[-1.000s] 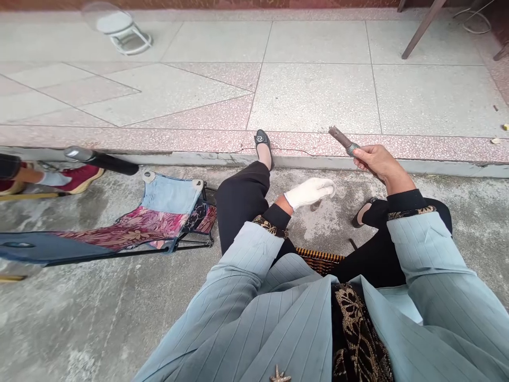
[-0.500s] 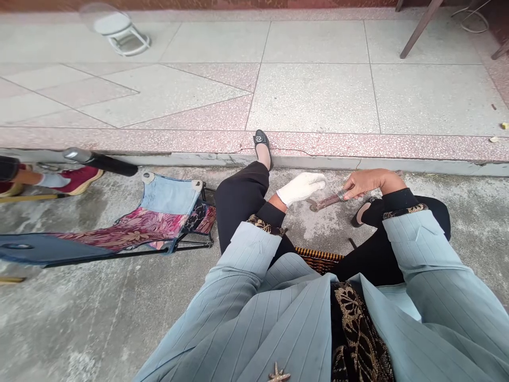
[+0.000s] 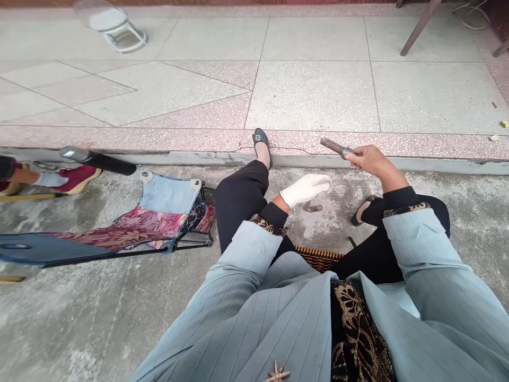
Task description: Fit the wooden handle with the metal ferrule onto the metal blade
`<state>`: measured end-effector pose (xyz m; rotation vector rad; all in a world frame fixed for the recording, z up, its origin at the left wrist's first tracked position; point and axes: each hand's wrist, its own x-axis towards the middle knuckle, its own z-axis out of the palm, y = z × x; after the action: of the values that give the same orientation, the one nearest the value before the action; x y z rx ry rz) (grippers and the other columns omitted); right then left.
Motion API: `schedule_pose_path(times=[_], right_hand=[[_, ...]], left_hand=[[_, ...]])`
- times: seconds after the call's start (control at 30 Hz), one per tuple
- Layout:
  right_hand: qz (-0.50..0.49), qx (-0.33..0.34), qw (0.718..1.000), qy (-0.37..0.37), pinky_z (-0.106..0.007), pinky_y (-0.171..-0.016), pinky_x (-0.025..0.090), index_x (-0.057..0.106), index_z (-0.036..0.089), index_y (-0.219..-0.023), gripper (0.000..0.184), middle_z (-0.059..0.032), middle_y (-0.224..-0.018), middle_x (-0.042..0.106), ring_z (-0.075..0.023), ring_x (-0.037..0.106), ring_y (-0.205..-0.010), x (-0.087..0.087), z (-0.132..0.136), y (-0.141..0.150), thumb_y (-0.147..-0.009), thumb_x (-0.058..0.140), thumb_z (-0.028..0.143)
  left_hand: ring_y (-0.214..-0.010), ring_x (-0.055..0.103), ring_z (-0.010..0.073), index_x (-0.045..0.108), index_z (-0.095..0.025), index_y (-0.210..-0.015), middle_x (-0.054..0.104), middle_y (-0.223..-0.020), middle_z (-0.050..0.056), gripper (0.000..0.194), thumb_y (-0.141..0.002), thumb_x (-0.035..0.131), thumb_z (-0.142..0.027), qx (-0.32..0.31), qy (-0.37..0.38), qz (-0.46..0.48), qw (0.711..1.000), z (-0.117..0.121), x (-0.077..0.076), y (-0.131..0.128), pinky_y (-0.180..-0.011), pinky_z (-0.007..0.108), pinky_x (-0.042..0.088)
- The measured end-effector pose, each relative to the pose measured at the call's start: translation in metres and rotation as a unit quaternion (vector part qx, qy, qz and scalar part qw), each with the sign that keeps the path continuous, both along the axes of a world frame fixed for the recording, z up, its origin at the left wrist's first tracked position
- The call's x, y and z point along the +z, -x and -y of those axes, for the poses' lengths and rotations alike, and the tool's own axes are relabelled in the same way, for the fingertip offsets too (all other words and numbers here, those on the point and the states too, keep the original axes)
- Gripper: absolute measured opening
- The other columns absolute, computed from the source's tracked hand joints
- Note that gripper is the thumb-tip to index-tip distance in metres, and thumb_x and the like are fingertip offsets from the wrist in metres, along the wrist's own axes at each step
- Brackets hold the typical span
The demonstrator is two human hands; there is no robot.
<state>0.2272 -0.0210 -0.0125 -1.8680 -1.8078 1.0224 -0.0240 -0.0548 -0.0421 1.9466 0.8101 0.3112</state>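
Observation:
My right hand [image 3: 368, 159] is bare and closed around a narrow, brown, rod-like tool [image 3: 333, 145] with a ringed metal collar by my fingers. The tool's far end points left, raised in front of the step edge. In a white knit glove, my left hand [image 3: 306, 190] is lower and to the left, its fingers curled together. A short brown woody piece [image 3: 313, 207] shows just below the glove. Whether the glove grips that piece or it lies on the ground, I cannot tell; the inside of the glove is hidden.
A woven basket or seat edge [image 3: 320, 257] shows between my knees. To the left stands a folding lounge chair [image 3: 159, 217] with patterned cloth, beside a person's red shoe [image 3: 77, 179] and a black cylinder [image 3: 105, 161]. A raised tiled step [image 3: 314, 95] runs ahead, with a white stool [image 3: 123, 32].
My right hand has lifted the brown tool up and away from the gloved hand. The short woody piece shows more fully now. My left hand has shifted slightly right.

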Motion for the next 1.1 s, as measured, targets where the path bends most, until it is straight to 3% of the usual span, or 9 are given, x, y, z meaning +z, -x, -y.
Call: schedule_pose_path(times=[0.13,0.27,0.37,0.43,0.6,0.77,0.9,1.0,1.1], right_hand=[[0.137,0.088,0.987,0.014,-0.029,-0.06,0.034,0.063,0.016,-0.068,0.038,-0.0025,-0.062,0.059,-0.0145,0.051,-0.06,0.002,0.001,0.003,-0.083,0.062,0.052],[0.182,0.242,0.939,0.163,-0.03,-0.062,0.036,0.067,0.018,-0.07,0.036,-0.0031,-0.065,0.064,-0.0162,0.055,-0.063,-0.002,0.007,0.012,-0.08,0.065,0.052],[0.096,0.388,0.864,0.306,-0.03,-0.061,0.037,0.069,0.017,-0.07,0.042,-0.0021,-0.063,0.063,-0.0144,0.053,-0.058,0.002,0.016,0.019,-0.074,0.07,0.059],[-0.024,0.429,0.851,0.302,-0.028,-0.06,0.038,0.072,0.017,-0.078,0.046,-0.0008,-0.065,0.062,-0.0128,0.052,-0.059,0.013,0.022,0.019,-0.073,0.071,0.063],[-0.21,0.12,0.97,0.004,-0.026,-0.056,0.036,0.062,0.017,-0.072,0.052,-0.0015,-0.063,0.057,-0.0102,0.046,-0.055,0.032,0.02,0.002,-0.08,0.063,0.068],[0.014,-0.025,0.998,-0.047,-0.028,-0.054,0.034,0.063,0.016,-0.071,0.05,-0.0048,-0.062,0.058,-0.0136,0.049,-0.056,0.01,0.003,-0.004,-0.083,0.06,0.064],[0.204,0.163,0.96,0.098,-0.029,-0.059,0.034,0.064,0.017,-0.066,0.037,-0.005,-0.064,0.061,-0.0164,0.054,-0.063,-0.001,0.004,0.007,-0.081,0.067,0.051],[0.095,0.361,0.886,0.273,-0.028,-0.058,0.037,0.064,0.018,-0.065,0.041,-0.0013,-0.061,0.059,-0.0128,0.051,-0.057,0.006,0.014,0.014,-0.081,0.065,0.056],[-0.066,0.421,0.859,0.282,-0.026,-0.059,0.039,0.069,0.017,-0.075,0.042,0.0008,-0.065,0.061,-0.0106,0.05,-0.058,0.019,0.022,0.013,-0.077,0.068,0.059]], left_hand=[[-0.078,0.056,0.0148,0.065,-0.013,-0.096,0.065,-0.087,0.003,0.033,-0.093,0.043,-0.038,0.026,-0.049,-0.022,0.998,-0.004,0.005,0.006,-0.077,0.025,0.042],[-0.082,0.058,0.0161,0.067,-0.014,-0.097,0.067,-0.089,0.004,0.034,-0.093,0.043,-0.038,0.009,-0.078,-0.035,0.996,-0.006,0.001,0.007,-0.08,0.027,0.043],[-0.084,0.059,0.0163,0.067,-0.014,-0.098,0.068,-0.092,0.004,0.032,-0.092,0.045,-0.037,-0.009,-0.068,-0.019,0.997,-0.004,-0.001,0.006,-0.083,0.027,0.044],[-0.084,0.059,0.0159,0.066,-0.013,-0.096,0.067,-0.092,0.005,0.031,-0.091,0.047,-0.037,0.007,-0.048,0.019,0.999,-0.003,-0.001,0.004,-0.082,0.027,0.044],[-0.063,0.049,0.0106,0.063,-0.014,-0.091,0.057,-0.073,0.0,0.032,-0.095,0.043,-0.039,0.028,0.03,0.066,0.997,0.0,-0.004,-0.005,-0.063,0.023,0.04],[-0.063,0.053,0.0107,0.064,-0.015,-0.092,0.06,-0.075,0.0,0.03,-0.093,0.045,-0.038,-0.017,0.068,0.038,0.997,0.002,-0.003,-0.003,-0.061,0.022,0.041],[-0.064,0.056,0.0118,0.066,-0.014,-0.09,0.063,-0.078,0.002,0.032,-0.093,0.045,-0.039,-0.015,0.038,0.03,0.999,0.0,0.004,0.006,-0.066,0.024,0.044],[-0.075,0.059,0.0145,0.067,-0.014,-0.093,0.066,-0.085,0.003,0.032,-0.092,0.047,-0.039,0.032,-0.002,0.028,0.999,-0.005,0.004,0.01,-0.072,0.026,0.046],[-0.082,0.06,0.0161,0.066,-0.012,-0.094,0.067,-0.09,0.006,0.032,-0.091,0.048,-0.038,0.065,-0.018,0.034,0.997,-0.008,0.001,0.008,-0.077,0.027,0.046]])
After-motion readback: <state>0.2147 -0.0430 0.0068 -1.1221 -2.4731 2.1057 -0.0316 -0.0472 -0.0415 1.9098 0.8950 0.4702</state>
